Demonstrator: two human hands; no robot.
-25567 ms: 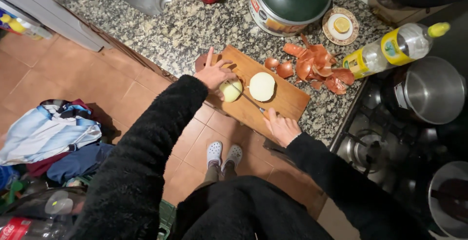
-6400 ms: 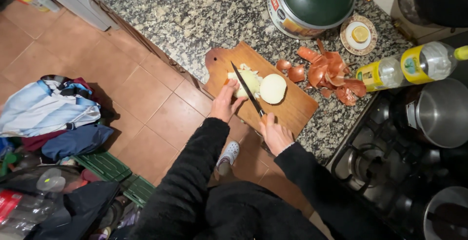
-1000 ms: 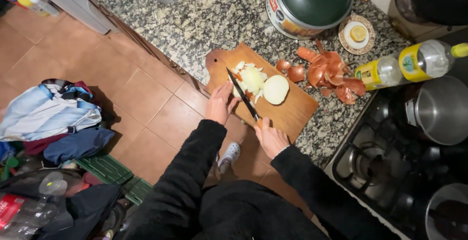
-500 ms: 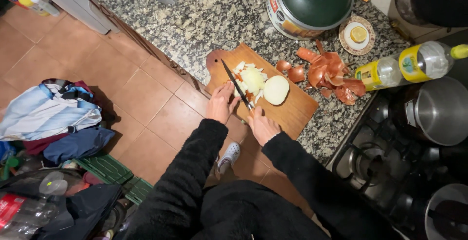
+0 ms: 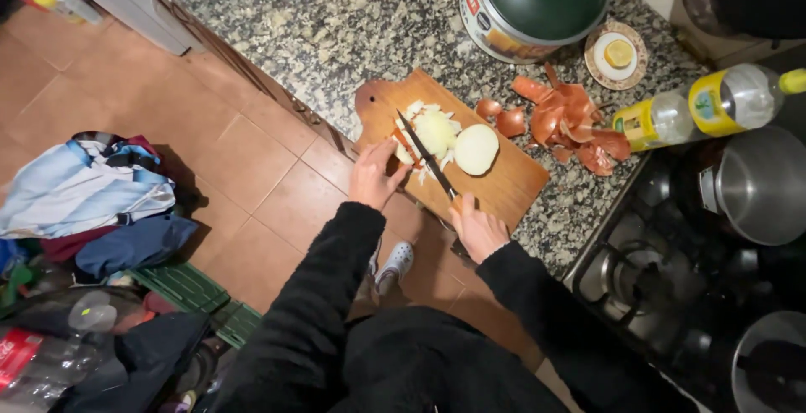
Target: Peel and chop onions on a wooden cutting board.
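A wooden cutting board (image 5: 512, 185) lies on the granite counter. On it are a partly cut pale onion half (image 5: 435, 131) with loose chopped pieces around it and a whole peeled half (image 5: 476, 149) to its right. My left hand (image 5: 375, 175) rests at the board's near left edge, fingertips touching the cut onion. My right hand (image 5: 475, 227) grips the handle of a dark knife (image 5: 426, 157) whose blade lies across the onion pieces.
Brown onion skins (image 5: 567, 122) lie right of the board. A green pot (image 5: 534, 2), a saucer with a lemon slice (image 5: 618, 54), and a lying oil bottle (image 5: 705, 107) stand behind. A stove with pots (image 5: 756, 185) is at right. Clothes (image 5: 84, 195) lie on the floor.
The knife has kept cutting through the onion half, with more chopped pieces lying loose. My right hand shifted slightly along the board's edge; the left stays on the onion.
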